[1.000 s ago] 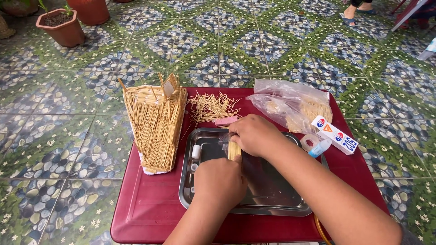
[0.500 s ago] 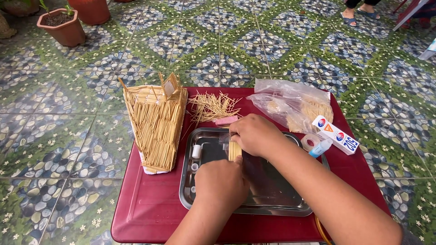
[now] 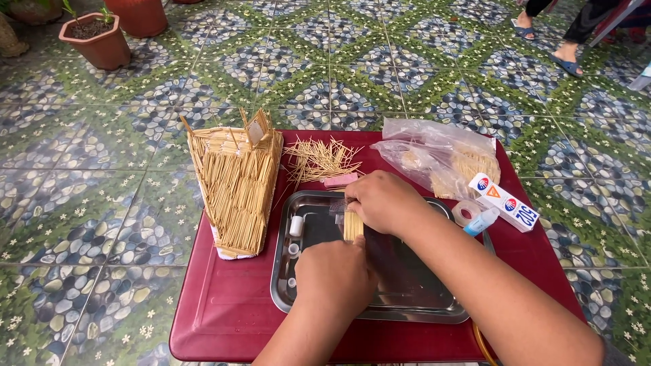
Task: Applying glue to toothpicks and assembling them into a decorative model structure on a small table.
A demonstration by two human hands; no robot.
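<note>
While the right hand (image 3: 383, 201) pinches the far end of a small toothpick panel (image 3: 352, 226) over the steel tray (image 3: 413, 298), the left hand (image 3: 336, 274) grips its near end; a toothpick house model (image 3: 234, 186) stands left of both.

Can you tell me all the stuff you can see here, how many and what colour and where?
table: one, dark red, on tiled floor
metal tray: one, silver, table middle
stick bundle: one, tan, over tray between both hands
stick house: one, straw-coloured, table left
loose sticks: a pile, tan, behind tray
plastic bags: clear, table back right
glue box: one, white, right
flowerpots: two, terracotta, far left
left hand: on bundle
right hand: on bundle
</note>
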